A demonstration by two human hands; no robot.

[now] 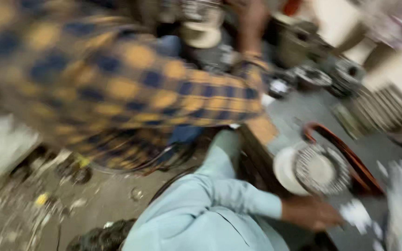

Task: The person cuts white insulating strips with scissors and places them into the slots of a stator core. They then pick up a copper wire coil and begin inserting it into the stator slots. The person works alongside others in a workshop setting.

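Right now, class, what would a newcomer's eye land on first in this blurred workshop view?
A yellow-and-blue checked sleeve sweeps across the upper left, filling much of the frame. Below it, a pale blue sleeve ends in a hand at lower right, just under a round ribbed metal part on the grey floor.

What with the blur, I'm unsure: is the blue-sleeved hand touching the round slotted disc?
Cannot tell. Head view: the blue-sleeved hand sits just below the round slotted disc; blur hides their edges.
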